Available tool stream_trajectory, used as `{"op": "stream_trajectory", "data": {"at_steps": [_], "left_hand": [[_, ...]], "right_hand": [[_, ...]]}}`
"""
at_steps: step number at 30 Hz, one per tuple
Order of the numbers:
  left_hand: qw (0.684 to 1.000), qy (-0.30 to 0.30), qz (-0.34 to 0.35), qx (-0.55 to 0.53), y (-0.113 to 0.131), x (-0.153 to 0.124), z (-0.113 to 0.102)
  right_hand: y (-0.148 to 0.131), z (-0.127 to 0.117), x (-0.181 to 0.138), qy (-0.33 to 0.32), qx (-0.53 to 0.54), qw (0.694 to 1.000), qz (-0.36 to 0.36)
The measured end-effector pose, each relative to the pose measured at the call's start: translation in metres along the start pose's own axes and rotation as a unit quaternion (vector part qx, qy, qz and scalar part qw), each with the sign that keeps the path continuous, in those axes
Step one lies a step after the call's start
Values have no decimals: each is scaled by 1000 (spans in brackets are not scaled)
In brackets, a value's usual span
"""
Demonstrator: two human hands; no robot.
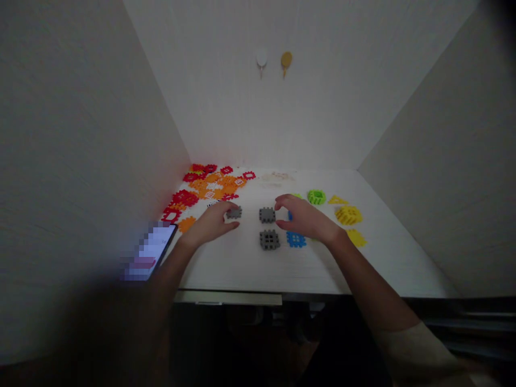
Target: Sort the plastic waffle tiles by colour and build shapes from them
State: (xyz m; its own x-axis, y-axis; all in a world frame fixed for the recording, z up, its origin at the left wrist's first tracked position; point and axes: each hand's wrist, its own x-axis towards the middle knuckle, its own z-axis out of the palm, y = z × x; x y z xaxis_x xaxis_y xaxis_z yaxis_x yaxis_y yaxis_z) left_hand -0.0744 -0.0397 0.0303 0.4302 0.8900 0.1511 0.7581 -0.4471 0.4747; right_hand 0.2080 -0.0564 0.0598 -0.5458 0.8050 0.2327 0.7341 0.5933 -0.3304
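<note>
My left hand [212, 221] is at a small grey notched building tile [234, 213], with thumb and forefinger apart on either side of it. The thumb shows a gap from the tile; contact of the other fingers is hidden. My right hand [304, 215] is open in a C shape just right of a grey notched tile stack [266, 215], and I see nothing between its fingers. Nearer to me sits a grey tile piece with a window grid [269, 239]. A blue grid tile [296, 239] lies below my right hand, which partly covers more blue and green pieces.
Red tiles [185, 198] and orange tiles [229, 184] spread over the back left. A lime green block [316, 196], a yellow stack [349, 215] and a yellow tile [356, 237] are at right. A phone [151, 252] leans at left. Walls [274, 118] enclose the white table [242, 263].
</note>
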Motion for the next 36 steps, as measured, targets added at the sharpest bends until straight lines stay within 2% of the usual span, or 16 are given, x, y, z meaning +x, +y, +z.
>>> {"op": "stream_trajectory", "data": {"at_steps": [2,4,7,12,17,23,36], "left_hand": [[997,-43,24,57,-11,20,-2],[989,-103,37,102,-18,38,-1],[977,-162,32,136,-21,57,3],[972,-178,20,153,-17,71,3],[986,-141,45,74,11,78,7],[984,-130,117,19,46,97,25],[978,-163,123,33,42,104,40]], "right_hand": [[-10,2,-32,63,54,996,23],[-21,10,-66,98,99,989,51],[-32,27,-113,100,136,982,84],[-28,55,-156,94,152,977,117],[-13,72,-160,146,144,974,93],[-16,68,-155,155,148,970,113],[-15,69,-155,148,147,971,120]]}}
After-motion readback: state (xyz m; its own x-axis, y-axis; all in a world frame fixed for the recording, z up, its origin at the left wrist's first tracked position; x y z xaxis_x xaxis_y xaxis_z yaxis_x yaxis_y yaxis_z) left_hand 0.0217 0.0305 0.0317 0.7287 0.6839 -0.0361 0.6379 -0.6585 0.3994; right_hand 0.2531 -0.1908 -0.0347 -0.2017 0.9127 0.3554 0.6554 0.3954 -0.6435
